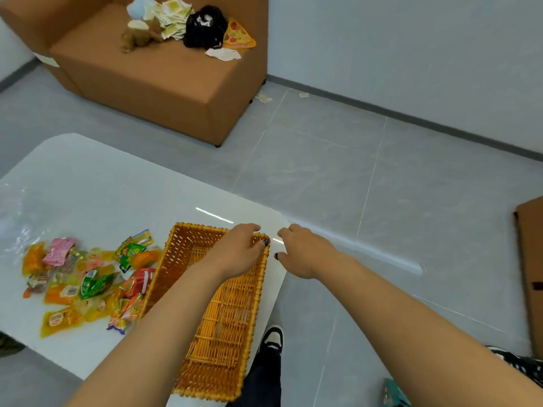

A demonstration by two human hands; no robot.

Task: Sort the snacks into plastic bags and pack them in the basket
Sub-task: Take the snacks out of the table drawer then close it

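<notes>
Left hand [239,251] gripping basket [226,327] rim, right hand [302,251] loosely curled, empty, beside it.

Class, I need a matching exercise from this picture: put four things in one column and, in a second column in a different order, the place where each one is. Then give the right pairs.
Things
1. rectangular orange wicker basket
2. heap of colourful plastic snack packets
3. black plastic bag
4. left hand

Places
A. on the brown sofa seat
B. on the white table, left of the basket
C. at the table's right edge
D. on the basket's far right corner

Pairs: 1-C, 2-B, 3-A, 4-D
</notes>
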